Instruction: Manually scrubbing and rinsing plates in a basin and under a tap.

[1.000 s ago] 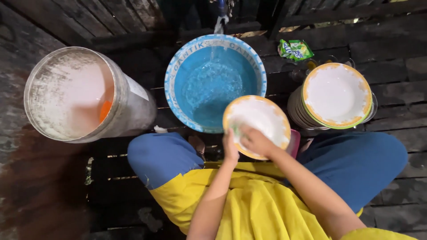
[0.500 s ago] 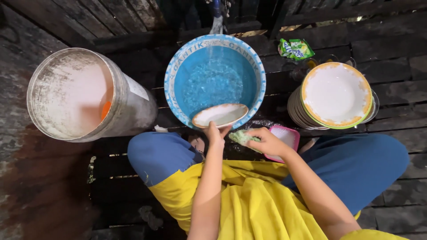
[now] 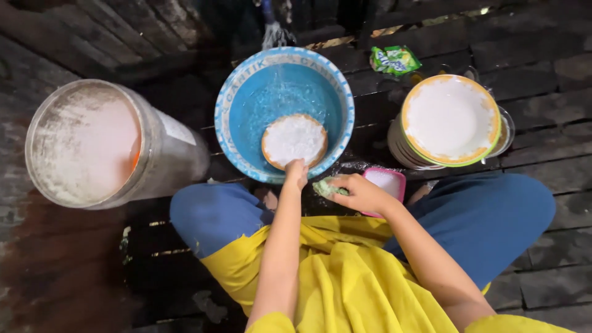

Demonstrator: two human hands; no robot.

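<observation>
Left hand: we see the left hand (image 3: 296, 173) reaching over the near rim of the blue basin, its fingertips pinching the near edge of a soapy plate (image 3: 294, 140).
Right hand: the right hand (image 3: 361, 192) is curled shut around a green sponge (image 3: 325, 187), just beside a pink soap dish (image 3: 386, 184).
Plate position: the plate lies tilted inside the blue basin (image 3: 229, 92), partly in the water and coated with white suds; its orange rim shows all round.
Handling of the plate: we judge it stiff, fairly light and breakable; wet and soapy, it is likely slippery. A hold at the rim, with thumb above and fingers below, seems the surest.
Handling of the sponge: soft and compressible, it yields to the closed hand and needs no careful hold.
Water: a thin stream falls into the far side of the basin from a tap (image 3: 271, 24) above.
Right of the basin: a stack of plates (image 3: 449, 120) with yellow-green rims, the top one white and clean-looking; behind it lies a green sachet (image 3: 394, 60).
Left of the basin: a large pale bucket (image 3: 166, 154) holds foamy liquid.
Support: everything rests on a dark, wet plank floor (image 3: 555, 61); we look down over blue trousers and a yellow garment.
</observation>
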